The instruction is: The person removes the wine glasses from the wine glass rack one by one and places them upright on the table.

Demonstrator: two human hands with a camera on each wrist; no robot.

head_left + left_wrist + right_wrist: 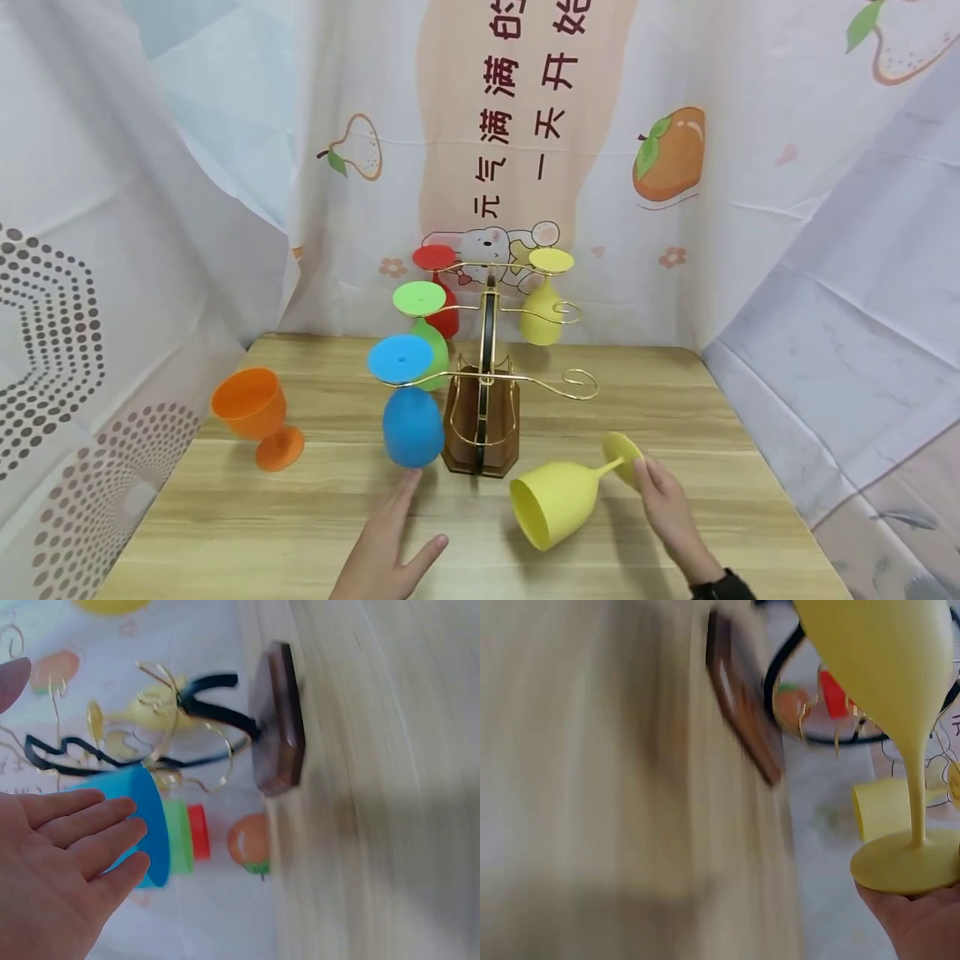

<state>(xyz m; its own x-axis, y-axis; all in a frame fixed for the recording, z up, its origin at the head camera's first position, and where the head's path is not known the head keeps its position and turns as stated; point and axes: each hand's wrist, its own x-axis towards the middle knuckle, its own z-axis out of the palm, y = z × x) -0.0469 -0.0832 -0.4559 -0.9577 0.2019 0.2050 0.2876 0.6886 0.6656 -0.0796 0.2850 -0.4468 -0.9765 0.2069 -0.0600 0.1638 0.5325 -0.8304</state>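
My right hand [669, 510] grips a yellow plastic goblet [561, 500] by its round foot. The goblet tilts over the table with its bowl toward the left. In the right wrist view the foot [907, 862] lies against the fingers. Straight-fingered, my left hand [384, 542] has its fingertips right by the rim of a blue goblet [412, 429], which they overlap in the left wrist view. The blue goblet hangs upside down from a gold wire glass rack [480, 408]. Behind it hang a green goblet [432, 346] and a red goblet [447, 312].
Another yellow goblet [542, 317] hangs at the rack's back right. The rack's front right arm [558, 387] carries no goblet. An orange goblet [251, 406] stands upright on the wooden table [315, 508] at the left. A printed curtain [360, 233] closes off the back.
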